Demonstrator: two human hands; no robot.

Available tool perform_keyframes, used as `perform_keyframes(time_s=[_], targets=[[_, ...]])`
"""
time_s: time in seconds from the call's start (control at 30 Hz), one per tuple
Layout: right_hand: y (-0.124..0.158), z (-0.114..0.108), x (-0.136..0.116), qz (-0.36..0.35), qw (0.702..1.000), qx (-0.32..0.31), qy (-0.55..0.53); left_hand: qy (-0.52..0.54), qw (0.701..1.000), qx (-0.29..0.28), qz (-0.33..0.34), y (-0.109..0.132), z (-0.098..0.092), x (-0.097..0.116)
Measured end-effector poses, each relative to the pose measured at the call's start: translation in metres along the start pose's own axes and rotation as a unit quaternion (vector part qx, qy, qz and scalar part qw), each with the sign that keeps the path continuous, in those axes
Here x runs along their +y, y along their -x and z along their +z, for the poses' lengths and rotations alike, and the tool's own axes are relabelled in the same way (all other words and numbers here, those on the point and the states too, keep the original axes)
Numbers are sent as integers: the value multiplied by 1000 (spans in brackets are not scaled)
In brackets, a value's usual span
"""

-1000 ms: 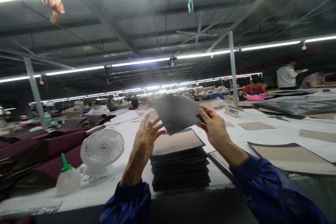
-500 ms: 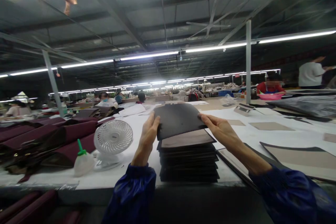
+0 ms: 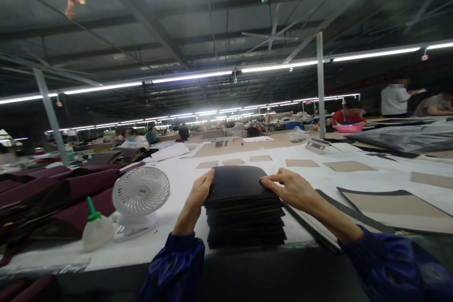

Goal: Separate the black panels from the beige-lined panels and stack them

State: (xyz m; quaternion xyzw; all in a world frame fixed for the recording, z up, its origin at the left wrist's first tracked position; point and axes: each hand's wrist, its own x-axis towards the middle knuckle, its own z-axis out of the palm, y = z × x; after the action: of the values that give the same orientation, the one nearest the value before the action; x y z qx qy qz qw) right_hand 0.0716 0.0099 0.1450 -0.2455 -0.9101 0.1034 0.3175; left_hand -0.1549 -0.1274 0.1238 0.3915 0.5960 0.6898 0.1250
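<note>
A dark, flat panel point(image 3: 238, 181) with rounded far corners lies on top of a tall stack of similar black pieces point(image 3: 246, 226). Along its left edge, my left hand point(image 3: 198, 194) is closed, thumb and fingers together at the far left corner. My right hand point(image 3: 289, 185) pinches the right edge, with its index finger and thumb at the rim. Both hands rest level with the top of the stack, which stands near the table's front edge.
A white fan point(image 3: 141, 192) and a green-tipped glue bottle point(image 3: 97, 233) stand left of the stack, beside maroon pieces point(image 3: 88, 184). Beige-faced panels point(image 3: 396, 207) lie at the right on the white tabletop point(image 3: 177, 226). Co-workers sit or stand farther back.
The dark panel has come down from above the stack onto its top, covering the beige face beneath. Both hands have lowered with it. The view has turned slightly right.
</note>
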Motion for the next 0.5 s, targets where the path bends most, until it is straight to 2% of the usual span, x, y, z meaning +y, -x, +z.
perform_keyframes(time_s=[0.07,0.13,0.2,0.27,0.37,0.4,0.43,0.5], targets=[[1,-7,9,-26,999,-17,-18,-7,1000,3,-17,2,1,-1],[5,-17,26,-43,998,-7,-38,-5,1000,12,-22,4,1,-4],[16,-27,48,-28,999,-9,-16,-1,1000,20,-15,3,0,-6],[35,-35,68,0,996,-81,38,-9,999,32,2,1,-1,-10],[71,-37,90,37,963,-252,85,-43,997,56,23,-4,-4,-18],[82,-36,94,44,954,-284,86,-50,997,59,23,-6,-5,-20],[90,-34,98,47,950,-296,83,-53,997,58,20,-7,-6,-22],[101,-30,103,43,955,-282,75,-46,998,47,18,-10,-8,-24]])
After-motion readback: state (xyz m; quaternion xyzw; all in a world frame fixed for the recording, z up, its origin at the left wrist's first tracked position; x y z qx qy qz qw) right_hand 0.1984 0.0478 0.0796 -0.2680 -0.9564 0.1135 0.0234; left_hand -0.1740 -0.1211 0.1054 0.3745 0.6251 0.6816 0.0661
